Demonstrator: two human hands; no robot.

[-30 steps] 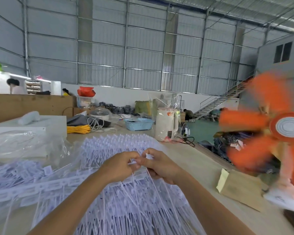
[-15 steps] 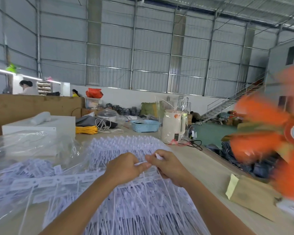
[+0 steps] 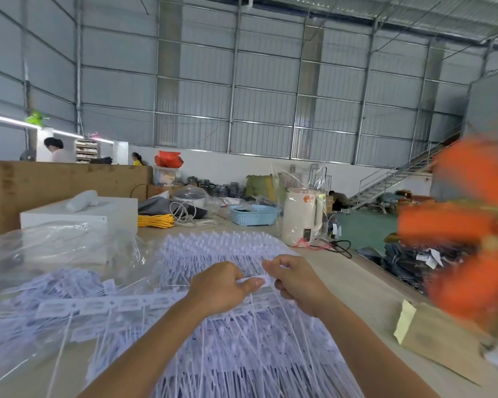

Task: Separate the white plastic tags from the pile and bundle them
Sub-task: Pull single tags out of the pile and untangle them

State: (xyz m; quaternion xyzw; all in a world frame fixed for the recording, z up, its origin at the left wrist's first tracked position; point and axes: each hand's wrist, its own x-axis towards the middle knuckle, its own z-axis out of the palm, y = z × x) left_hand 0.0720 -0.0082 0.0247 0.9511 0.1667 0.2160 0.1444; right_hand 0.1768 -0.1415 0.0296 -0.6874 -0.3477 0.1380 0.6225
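Your left hand (image 3: 222, 285) and right hand (image 3: 296, 282) meet over the pile of white tags (image 3: 242, 354) on the table (image 3: 354, 285); each grip is narrow, thumb and fingers pinching the same white tag strip (image 3: 266, 280) between them, its thin tails hanging down into the heap; to part it cleanly, I would keep both pinches close to the joint and pull apart evenly so the tails slide free rather than snag; loose tags (image 3: 55, 285) lie to your left, under clear plastic bags (image 3: 55, 248); whether the strip has already split is hard to make out, as your fingers cover the joint; no finished bundle shows; the orange fan (image 3: 472, 225) at right is blurred and cut off.
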